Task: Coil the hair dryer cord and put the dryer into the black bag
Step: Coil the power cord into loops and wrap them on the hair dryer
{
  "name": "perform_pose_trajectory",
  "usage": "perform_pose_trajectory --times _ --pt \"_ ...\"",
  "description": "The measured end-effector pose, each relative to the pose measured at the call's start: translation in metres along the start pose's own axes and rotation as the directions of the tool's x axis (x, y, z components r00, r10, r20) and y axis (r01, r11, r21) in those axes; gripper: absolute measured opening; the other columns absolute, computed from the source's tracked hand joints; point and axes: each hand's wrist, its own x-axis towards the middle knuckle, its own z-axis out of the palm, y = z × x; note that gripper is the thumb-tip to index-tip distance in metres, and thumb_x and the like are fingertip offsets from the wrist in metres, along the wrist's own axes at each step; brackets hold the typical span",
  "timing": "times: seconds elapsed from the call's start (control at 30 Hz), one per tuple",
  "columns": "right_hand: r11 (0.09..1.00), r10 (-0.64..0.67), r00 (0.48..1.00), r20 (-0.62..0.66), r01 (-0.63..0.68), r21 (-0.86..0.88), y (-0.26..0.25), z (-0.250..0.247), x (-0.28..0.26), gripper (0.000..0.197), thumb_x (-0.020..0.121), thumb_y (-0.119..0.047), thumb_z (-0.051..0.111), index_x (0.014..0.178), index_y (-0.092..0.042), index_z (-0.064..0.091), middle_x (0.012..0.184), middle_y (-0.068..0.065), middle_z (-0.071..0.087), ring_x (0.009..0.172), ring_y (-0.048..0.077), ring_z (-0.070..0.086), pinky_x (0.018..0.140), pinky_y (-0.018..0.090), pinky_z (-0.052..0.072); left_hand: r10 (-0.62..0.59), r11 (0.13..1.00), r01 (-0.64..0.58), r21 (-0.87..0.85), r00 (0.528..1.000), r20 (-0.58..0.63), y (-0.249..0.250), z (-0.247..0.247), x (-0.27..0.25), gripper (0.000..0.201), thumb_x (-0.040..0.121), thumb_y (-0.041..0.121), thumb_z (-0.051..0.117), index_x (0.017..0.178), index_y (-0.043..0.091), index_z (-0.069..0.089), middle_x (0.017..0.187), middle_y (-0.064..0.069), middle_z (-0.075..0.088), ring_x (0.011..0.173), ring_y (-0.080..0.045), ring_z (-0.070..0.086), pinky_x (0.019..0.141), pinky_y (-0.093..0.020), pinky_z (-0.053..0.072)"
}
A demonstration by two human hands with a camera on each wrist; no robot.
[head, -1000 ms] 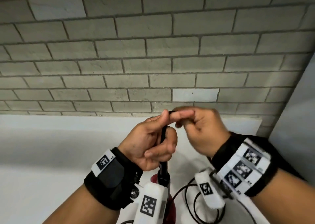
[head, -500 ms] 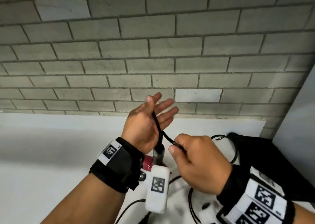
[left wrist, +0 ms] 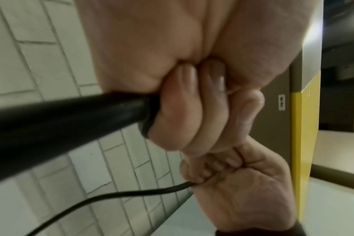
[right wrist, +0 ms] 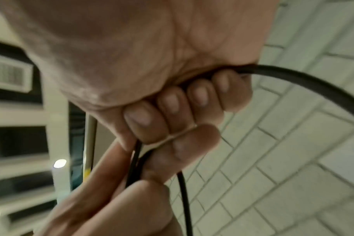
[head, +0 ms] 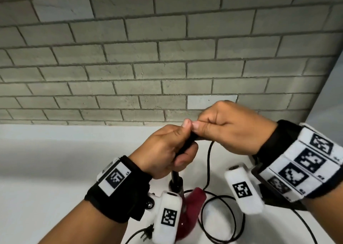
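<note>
Head view: left hand [head: 163,151] fisted round cord [head: 208,162]; right hand [head: 228,126] pinching same cord, knuckles touching.

Right hand [right wrist: 152,71] curls round black cord [right wrist: 305,79]; cord exits toward 3 o'clock; left hand [right wrist: 115,199] pinches strands at 6 o'clock.

My cord [head: 207,167] was black, its loops lying on the white desk [head: 55,169]. Beside them the dryer [head: 189,212] was deep red. Behind the desk, the brick wall [head: 148,58] was grey-green with darker joints.
</note>
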Motion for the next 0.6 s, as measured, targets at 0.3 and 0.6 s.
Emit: perform_pose_trajectory --times 0.3,0.6 --pt "0.738 -0.042 0.998 0.056 -0.007 0.675 0.006 0.022 -0.002 0.044 0.095 -0.023 0.047 0.073 0.014 0.055 0.037 0.001 0.055 0.033 -0.001 0.046 0.048 0.006 0.037 -0.068 0.988 0.089 -0.127 0.985 0.161 0.006 0.006 -0.008 0.05 0.092 0.034 0.047 0.098 -0.012 0.066 0.042 0.005 0.031 0.035 -0.003 0.022 0.041 -0.014 0.016" --pt "0.871 0.081 0.996 -0.042 -0.05 0.489 0.012 0.035 -0.007 0.062 0.091 -0.063 0.043 0.064 -0.014 0.069 0.067 0.018 0.072 0.07 0.041 0.067 0.076 0.057 0.052 -0.082 0.982 0.108 -0.155 0.983 0.165 -0.002 0.003 -0.014 0.045 0.088 0.047 0.057 0.06 0.013 0.048 0.046 0.006 0.034 0.036 -0.002 0.025 0.041 -0.015 0.014"
